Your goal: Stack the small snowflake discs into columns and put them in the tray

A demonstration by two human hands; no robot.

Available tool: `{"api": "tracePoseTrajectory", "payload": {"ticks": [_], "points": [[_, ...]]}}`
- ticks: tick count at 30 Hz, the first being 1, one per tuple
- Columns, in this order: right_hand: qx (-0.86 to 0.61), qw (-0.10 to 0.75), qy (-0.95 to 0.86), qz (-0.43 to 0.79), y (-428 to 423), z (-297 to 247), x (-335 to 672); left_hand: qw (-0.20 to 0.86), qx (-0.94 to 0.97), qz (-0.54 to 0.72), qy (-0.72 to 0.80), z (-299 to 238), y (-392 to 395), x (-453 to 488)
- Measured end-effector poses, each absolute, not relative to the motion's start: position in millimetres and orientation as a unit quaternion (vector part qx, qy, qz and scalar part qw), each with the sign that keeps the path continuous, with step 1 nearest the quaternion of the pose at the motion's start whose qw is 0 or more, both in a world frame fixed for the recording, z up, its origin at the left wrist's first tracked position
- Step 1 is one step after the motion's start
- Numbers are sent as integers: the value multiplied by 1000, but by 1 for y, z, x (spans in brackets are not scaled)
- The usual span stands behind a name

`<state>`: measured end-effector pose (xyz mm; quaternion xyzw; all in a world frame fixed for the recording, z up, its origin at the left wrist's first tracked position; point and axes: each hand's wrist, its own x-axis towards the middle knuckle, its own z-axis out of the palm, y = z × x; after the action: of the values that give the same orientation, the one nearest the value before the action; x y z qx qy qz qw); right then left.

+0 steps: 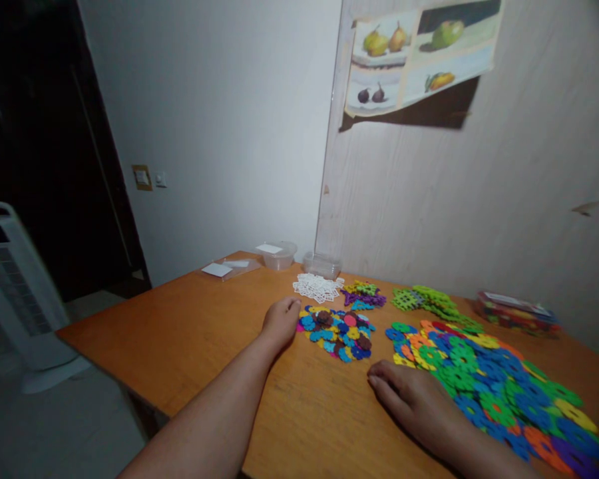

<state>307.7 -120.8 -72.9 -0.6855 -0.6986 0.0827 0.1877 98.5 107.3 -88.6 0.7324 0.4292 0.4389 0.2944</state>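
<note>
Many small discs (339, 332) are lying on the table (204, 339) apart from large discs (499, 369), probably to avoid mixing. Left hand (280, 326) and right hand (412, 396) are resting curled alongside; whether they're gripping anything, I cannot tell.

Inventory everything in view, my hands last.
Table: one, brown, centre
Large disc pile: one, multicoloured, table's right
Small disc pile: one, multicoloured, table's middle
Lattice pile: one, white, behind small disc pile
Mixed pile: one, multicoloured, beside lattice pile
Green pile: one, green-grey, behind large disc pile
Tubs: two, clear, table's back
Flat bags: count unclear, clear, beside tubs
Cards: three, white, near tubs
Boxy pack: one, reddish, back right
Fruit sheet: one, multicoloured, right wall
Fittings: two, pale, left wall
Appliance: one, whitish, floor left
Left hand: one, bare, by small discs
Right hand: one, bare, by large discs
</note>
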Motion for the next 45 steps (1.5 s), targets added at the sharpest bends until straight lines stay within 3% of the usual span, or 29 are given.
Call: {"api": "tracePoseTrajectory", "payload": {"ticks": [45], "points": [[-680, 192, -703, 77, -125, -67, 303, 349, 716, 455, 398, -91, 104, 103]]}}
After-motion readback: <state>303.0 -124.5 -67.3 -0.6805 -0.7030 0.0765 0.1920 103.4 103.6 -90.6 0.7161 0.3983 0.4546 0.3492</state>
